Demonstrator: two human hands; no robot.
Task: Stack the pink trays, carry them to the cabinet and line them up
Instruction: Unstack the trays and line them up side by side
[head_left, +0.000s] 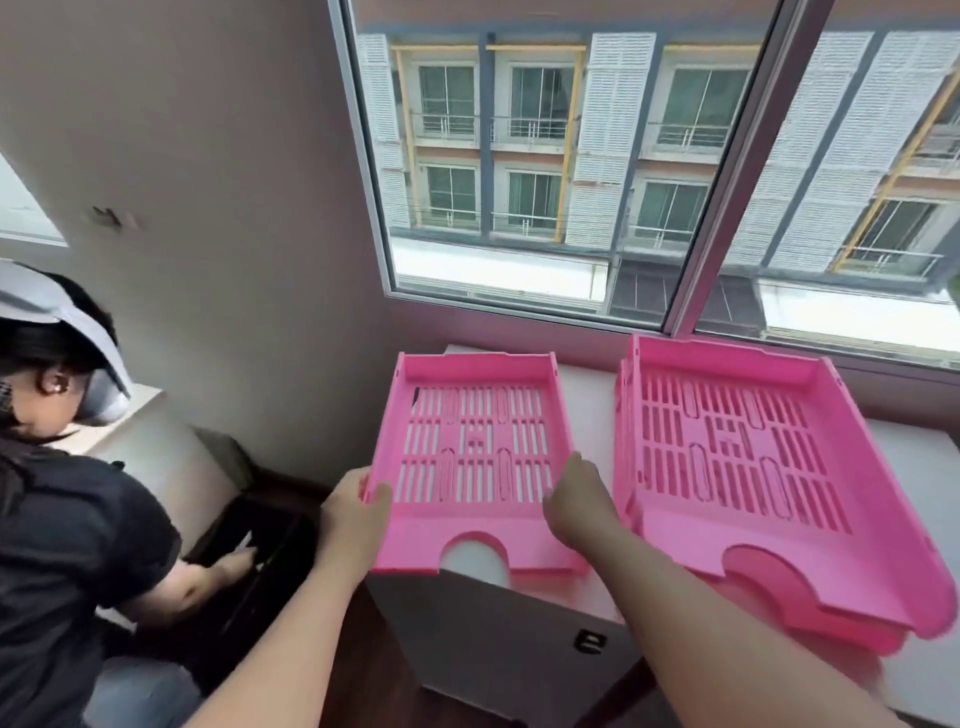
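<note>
— Daylight from the window (571, 156) falls on the white cabinet (498, 613) top in front of us. What are our hands doing?

— Our left hand (356, 512) grips the near left edge of the single pink tray (475, 457), thumb over the rim. Our right hand (579, 501) rests on the tray's right side wall, fingers curled down; how firmly it grips, we cannot tell.

— Where does that tray sit?

— Flat on the cabinet top, its notched front edge overhanging towards six o'clock.

— And beyond it?

— At three o'clock, just beside it, the stacked pink trays (753, 467) lie nested. At nine o'clock another person (67, 519) in a dark shirt crouches, reaching into a dark box (260, 545).
</note>
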